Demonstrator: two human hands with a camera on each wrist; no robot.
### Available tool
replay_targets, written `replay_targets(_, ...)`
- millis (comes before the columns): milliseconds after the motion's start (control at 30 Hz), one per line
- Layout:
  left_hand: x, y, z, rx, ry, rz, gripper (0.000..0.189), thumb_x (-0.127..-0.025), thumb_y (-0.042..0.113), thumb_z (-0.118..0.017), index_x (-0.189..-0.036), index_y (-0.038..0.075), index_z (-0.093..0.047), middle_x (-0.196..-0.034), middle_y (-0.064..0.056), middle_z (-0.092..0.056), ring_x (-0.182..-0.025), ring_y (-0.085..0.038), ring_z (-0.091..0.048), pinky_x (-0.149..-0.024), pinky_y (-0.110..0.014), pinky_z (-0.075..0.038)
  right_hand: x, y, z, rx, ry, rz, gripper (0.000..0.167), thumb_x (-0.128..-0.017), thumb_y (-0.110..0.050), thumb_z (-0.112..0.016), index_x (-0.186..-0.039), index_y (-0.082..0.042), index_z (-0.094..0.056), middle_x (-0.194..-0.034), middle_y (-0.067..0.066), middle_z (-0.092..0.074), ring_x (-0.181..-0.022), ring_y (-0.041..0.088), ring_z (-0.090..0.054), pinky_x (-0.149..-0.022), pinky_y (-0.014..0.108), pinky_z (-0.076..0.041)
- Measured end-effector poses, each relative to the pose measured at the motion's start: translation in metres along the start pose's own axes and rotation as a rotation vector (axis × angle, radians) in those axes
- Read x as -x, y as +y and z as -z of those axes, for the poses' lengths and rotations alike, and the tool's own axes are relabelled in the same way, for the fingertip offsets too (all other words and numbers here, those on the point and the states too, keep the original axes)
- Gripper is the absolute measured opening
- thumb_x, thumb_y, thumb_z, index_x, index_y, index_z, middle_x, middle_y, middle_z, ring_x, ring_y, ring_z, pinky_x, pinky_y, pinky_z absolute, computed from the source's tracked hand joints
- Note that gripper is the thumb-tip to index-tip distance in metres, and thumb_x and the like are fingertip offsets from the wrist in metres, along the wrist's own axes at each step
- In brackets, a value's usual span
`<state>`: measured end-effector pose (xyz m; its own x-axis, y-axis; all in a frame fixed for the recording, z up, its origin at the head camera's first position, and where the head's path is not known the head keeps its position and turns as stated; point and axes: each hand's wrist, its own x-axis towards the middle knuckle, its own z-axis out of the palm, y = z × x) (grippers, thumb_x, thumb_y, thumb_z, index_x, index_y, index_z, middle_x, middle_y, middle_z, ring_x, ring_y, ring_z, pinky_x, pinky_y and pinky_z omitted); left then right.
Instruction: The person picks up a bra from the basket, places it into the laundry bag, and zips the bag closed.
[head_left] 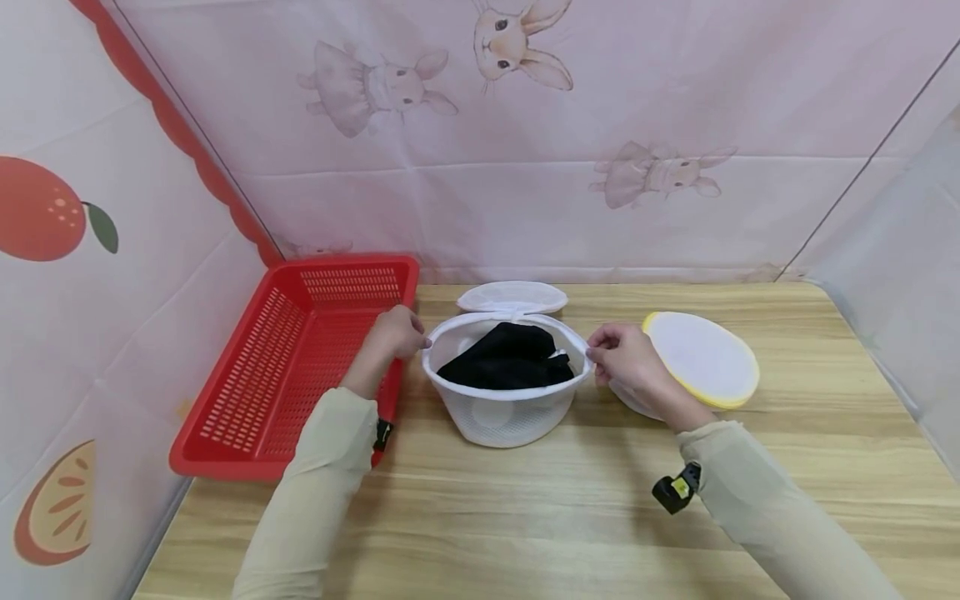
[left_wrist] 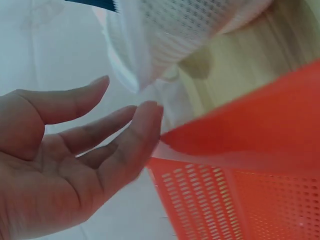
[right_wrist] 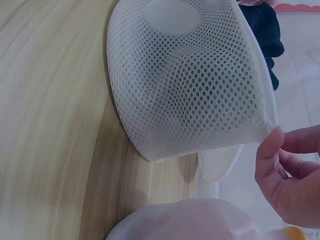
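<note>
A white mesh laundry bag [head_left: 517, 412] stands upright on the table, its zipped lid [head_left: 513, 296] folded back toward the wall. Black cloth [head_left: 510, 354] lies bunched inside; its exact kind is hidden. At the bag's left rim is my left hand [head_left: 397, 332]; in the left wrist view, its thumb and fingers [left_wrist: 145, 125] stand apart, just short of the rim. My right hand [head_left: 626, 354] pinches the right end of the rim between thumb and fingers, which the right wrist view shows at the zipper edge [right_wrist: 272, 107].
A red plastic basket [head_left: 296, 262] with slotted walls sits left of the bag, close to my left forearm. To the right lie flat white mesh bags, one with yellow trim [head_left: 705, 358], partly behind my right hand. A printed cloth wall [head_left: 510, 217] bounds the wooden table [head_left: 510, 517].
</note>
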<state>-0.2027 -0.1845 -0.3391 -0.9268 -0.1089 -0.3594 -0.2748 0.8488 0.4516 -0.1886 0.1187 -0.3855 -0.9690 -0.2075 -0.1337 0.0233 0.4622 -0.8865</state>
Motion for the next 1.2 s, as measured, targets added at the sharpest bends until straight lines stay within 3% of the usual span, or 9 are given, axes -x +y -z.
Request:
replay_targets(167,-0.008,-0.005,-0.006,0.069,-0.067,0.007,0.020,-0.081,0.002,-0.063,-0.099,-0.008,-0.062,-0.091,-0.020,-0.060,-0.061,-0.017,-0.059,-0.057,-0.025,-0.053,-0.001,-0.001,0.000,-0.003,-0.008,0.003,0.006,-0.086,0.005,-0.053,-0.089,0.010,-0.055,-0.065,0.015,-0.053,-0.049,0.019,-0.055,-0.046,0.024,-0.048)
replay_targets(333,-0.009,-0.005,-0.011,0.145,-0.081,-0.016,0.016,-0.078,-0.006,-0.062,-0.093,-0.010,-0.063,-0.084,-0.020,-0.060,-0.060,-0.023,-0.063,-0.052,-0.026,-0.053,-0.001,-0.002,0.000,0.000,-0.014,-0.004,0.006,-0.086,0.005,-0.054,-0.090,0.010,-0.055,-0.063,0.011,-0.052,-0.049,0.015,-0.053,-0.048,0.027,-0.050)
replay_targets(633,-0.004,-0.001,-0.008,0.283,-0.113,-0.009,0.011,-0.080,-0.007,-0.061,-0.091,-0.009,-0.059,-0.078,-0.016,-0.056,-0.060,-0.020,-0.061,-0.055,-0.027,-0.054,0.000,-0.006,0.004,0.021,-0.033,-0.006,0.009,-0.086,0.001,-0.057,-0.091,0.009,-0.056,-0.067,0.014,-0.054,-0.050,0.018,-0.054,-0.047,0.025,-0.049)
replay_targets(767,-0.001,0.003,-0.005,0.291,-0.116,0.006,0.011,-0.082,-0.005,-0.060,-0.093,-0.008,-0.058,-0.082,-0.017,-0.057,-0.061,-0.018,-0.060,-0.058,-0.027,-0.054,0.001,-0.010,0.004,0.002,-0.060,0.020,0.013,-0.084,-0.003,-0.061,-0.090,0.008,-0.057,-0.064,0.010,-0.053,-0.051,0.018,-0.053,-0.047,0.025,-0.048)
replay_targets(1000,0.002,0.008,-0.002,0.312,-0.093,0.015,0.013,-0.084,0.001,-0.061,-0.095,-0.006,-0.059,-0.089,-0.018,-0.057,-0.062,-0.017,-0.060,-0.063,-0.028,-0.054,0.008,-0.020,-0.004,-0.108,-0.191,0.057,0.027,-0.078,-0.008,-0.070,-0.095,0.008,-0.056,-0.070,0.006,-0.057,-0.054,0.015,-0.050,-0.049,0.028,-0.047)
replay_targets(1200,0.009,0.014,-0.001,0.326,-0.079,-0.015,0.012,-0.083,0.002,-0.063,-0.093,-0.005,-0.060,-0.085,-0.016,-0.057,-0.059,-0.014,-0.058,-0.063,-0.028,-0.054,0.011,-0.025,-0.011,0.063,-0.268,0.174,0.040,-0.070,-0.013,-0.079,-0.099,0.005,-0.058,-0.075,0.009,-0.054,-0.057,0.017,-0.051,-0.050,0.027,-0.047)
